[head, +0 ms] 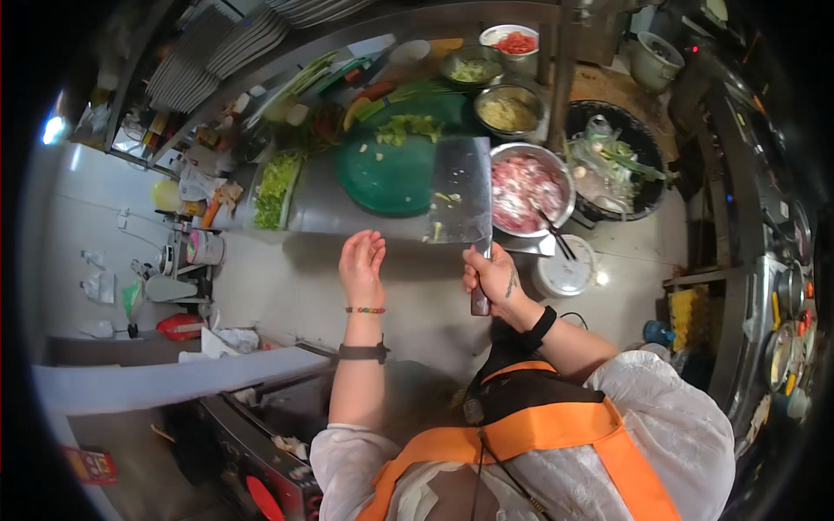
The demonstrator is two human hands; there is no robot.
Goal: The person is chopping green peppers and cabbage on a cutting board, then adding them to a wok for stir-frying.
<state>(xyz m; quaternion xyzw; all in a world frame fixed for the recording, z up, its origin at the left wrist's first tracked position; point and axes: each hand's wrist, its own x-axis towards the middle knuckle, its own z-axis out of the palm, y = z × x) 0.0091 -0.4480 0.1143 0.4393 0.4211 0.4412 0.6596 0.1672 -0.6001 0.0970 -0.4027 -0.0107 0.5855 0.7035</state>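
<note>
In my right hand (493,277) is the wooden handle of a broad cleaver (466,169). Its blade covers the right side of a round green cutting board (384,179), and small pale green bits cling to the metal. My left hand (363,260) holds nothing; its fingers are loosely bent, in front of the counter's near edge. Chopped greens (409,129) lie at the far side of the board, with a few pale scraps nearer. Just right of the blade is a metal bowl of raw meat (528,189), with dark chopsticks (557,234) resting in it.
Leafy greens (275,192) lie on the steel counter (319,211) at left. Behind the meat stand bowls of yellowish shreds (508,112), chopped greens (474,70) and red pieces (515,43). A black basin (651,140) holds vegetable scraps. A lidded white bucket (565,267) stands below the counter.
</note>
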